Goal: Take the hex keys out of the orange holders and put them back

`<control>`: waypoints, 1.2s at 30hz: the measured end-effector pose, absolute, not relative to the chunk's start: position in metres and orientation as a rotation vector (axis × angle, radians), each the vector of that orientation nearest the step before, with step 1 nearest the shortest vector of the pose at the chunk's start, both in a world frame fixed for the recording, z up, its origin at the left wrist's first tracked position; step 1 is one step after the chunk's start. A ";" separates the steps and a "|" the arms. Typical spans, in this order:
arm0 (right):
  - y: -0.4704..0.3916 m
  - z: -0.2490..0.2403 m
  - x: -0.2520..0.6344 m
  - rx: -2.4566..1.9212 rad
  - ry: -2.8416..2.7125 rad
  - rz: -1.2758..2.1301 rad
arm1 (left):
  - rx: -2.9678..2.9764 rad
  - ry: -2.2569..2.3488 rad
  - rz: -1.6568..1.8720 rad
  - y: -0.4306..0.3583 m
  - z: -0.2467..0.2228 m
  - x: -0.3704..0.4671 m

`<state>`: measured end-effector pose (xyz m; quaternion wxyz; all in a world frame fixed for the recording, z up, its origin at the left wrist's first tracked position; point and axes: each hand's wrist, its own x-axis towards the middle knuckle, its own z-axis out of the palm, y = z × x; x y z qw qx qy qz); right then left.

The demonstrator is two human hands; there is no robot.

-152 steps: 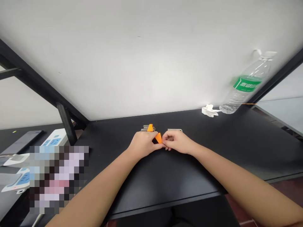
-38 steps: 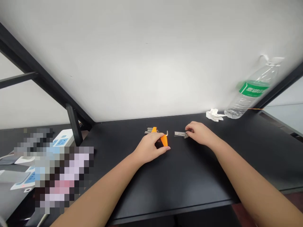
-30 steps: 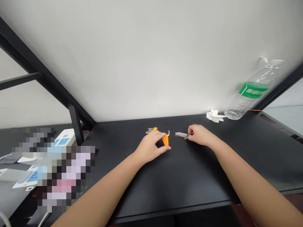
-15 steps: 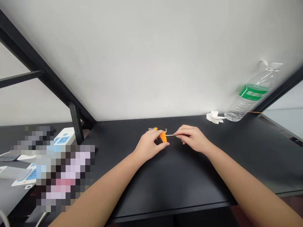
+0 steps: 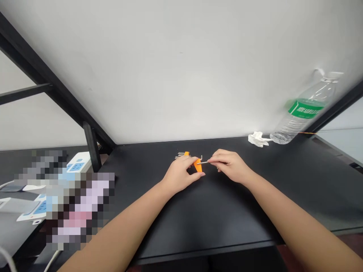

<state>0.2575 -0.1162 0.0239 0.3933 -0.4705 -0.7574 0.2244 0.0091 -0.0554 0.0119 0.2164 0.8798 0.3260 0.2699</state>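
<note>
My left hand grips an orange hex key holder between thumb and fingers, just above the black tabletop. Thin metal keys poke out on its far left side, and a short bent end rises behind its right part. My right hand pinches a slim metal hex key. The key points left, and its tip overlaps the face of the holder. Whether the tip sits in a hole is too small to tell. My left fingers hide the middle of the holder.
A clear plastic bottle with a green label leans at the back right beside a crumpled white tissue. White power strips and a blurred-out item lie on the left. Black frame bars rise at the left. A wall stands behind.
The holder in my left hand has turned slightly, showing more keys at its far left. The key and my right hand have shifted very little. The view has moved a bit.
</note>
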 end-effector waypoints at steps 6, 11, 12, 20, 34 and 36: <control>-0.116 0.024 0.262 -1.221 -1.879 0.545 | 2.411 0.948 0.794 -0.054 0.012 0.009; -0.116 0.024 0.265 -1.230 -1.878 0.535 | 2.411 0.937 0.804 -0.053 0.012 0.008; -0.116 0.024 0.264 -1.225 -1.881 0.527 | 2.423 0.935 0.800 -0.053 0.012 0.008; -0.118 0.026 0.261 -1.183 -1.978 0.438 | 2.449 0.879 0.815 -0.056 0.013 0.009; -0.118 0.027 0.264 -1.146 -1.888 0.487 | 2.442 0.819 0.929 -0.055 0.011 0.009; -0.118 0.026 0.265 -1.150 -1.894 0.473 | 2.452 0.809 0.929 -0.055 0.011 0.009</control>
